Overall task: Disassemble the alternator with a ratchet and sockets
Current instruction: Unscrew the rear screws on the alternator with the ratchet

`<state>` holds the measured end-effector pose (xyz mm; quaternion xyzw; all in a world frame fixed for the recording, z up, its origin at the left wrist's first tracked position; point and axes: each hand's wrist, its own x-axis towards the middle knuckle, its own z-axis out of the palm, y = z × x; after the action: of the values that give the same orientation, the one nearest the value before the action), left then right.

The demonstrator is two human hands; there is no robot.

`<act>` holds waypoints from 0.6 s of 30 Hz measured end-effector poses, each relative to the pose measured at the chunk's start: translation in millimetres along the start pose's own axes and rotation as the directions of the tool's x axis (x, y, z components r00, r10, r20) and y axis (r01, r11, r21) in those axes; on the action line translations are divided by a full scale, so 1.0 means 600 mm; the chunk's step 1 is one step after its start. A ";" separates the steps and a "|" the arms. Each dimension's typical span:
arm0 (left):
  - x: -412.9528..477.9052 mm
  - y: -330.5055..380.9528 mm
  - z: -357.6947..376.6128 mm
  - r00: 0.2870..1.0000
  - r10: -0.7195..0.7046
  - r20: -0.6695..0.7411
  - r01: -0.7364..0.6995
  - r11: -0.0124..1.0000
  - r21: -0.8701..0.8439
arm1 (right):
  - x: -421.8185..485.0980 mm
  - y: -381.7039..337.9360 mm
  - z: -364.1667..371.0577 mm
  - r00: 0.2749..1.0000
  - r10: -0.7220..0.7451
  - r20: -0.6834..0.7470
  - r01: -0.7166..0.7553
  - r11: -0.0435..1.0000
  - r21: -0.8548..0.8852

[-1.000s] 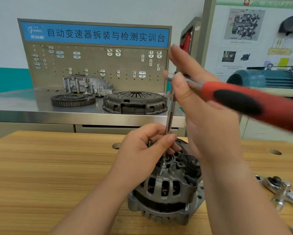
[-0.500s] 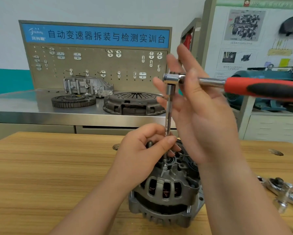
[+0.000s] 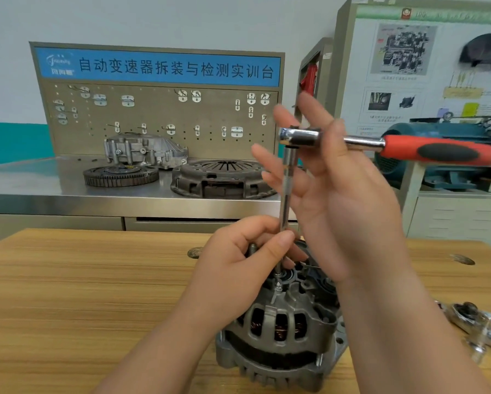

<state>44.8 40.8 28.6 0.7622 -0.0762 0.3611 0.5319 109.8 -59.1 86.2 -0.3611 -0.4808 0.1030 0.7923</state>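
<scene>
A grey alternator (image 3: 281, 336) stands on the wooden table (image 3: 82, 294) with copper windings showing through its slots. A long extension bar (image 3: 286, 189) rises upright from a fastener on its top. My left hand (image 3: 238, 265) rests on the alternator and pinches the bar's lower end between thumb and fingers. The ratchet (image 3: 443, 150), with a red and black handle, sits on the bar's top and points right. My right hand (image 3: 346, 209) holds it just behind the head, thumb over the shaft, the other fingers spread behind.
A second chrome ratchet (image 3: 471, 322) lies on the table at the right. Behind, a steel bench carries a clutch cover (image 3: 221, 177), a toothed flywheel (image 3: 120, 174) and a cast housing (image 3: 144, 150) before a pegboard. A blue motor (image 3: 437, 172) stands at right.
The ratchet handle has swung from pointing down toward me at the right to level and pointing right. My right hand's fingers have spread out. My left hand has stayed put.
</scene>
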 end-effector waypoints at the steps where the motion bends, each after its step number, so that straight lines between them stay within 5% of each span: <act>1: -0.001 0.001 -0.001 1.000 -0.003 0.020 0.003 1.000 0.001 | 0.000 0.000 -0.003 0.999 0.039 -0.008 -0.039 0.999 0.023; 4: -0.001 0.001 0.000 1.000 -0.014 0.019 0.014 1.000 0.005 | 0.001 0.000 -0.003 0.997 0.063 -0.037 -0.064 0.998 -0.024; 9: -0.001 -0.003 0.003 0.999 -0.004 -0.043 0.004 1.000 0.012 | 0.003 -0.003 -0.009 0.984 -0.175 0.039 0.179 0.948 -0.264; 14: -0.003 -0.002 -0.001 1.000 -0.007 0.000 0.007 1.000 -0.016 | 0.007 -0.001 -0.003 0.997 0.057 0.051 -0.060 0.996 0.067; 18: -0.003 0.001 -0.002 1.000 -0.004 0.016 0.005 0.999 -0.043 | 0.005 -0.001 -0.009 0.993 0.115 -0.001 -0.115 0.992 0.053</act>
<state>42.6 40.8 28.2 0.7536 -0.0866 0.3519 0.5484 115.8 -60.2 87.2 -0.3672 -0.4547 0.1605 0.7954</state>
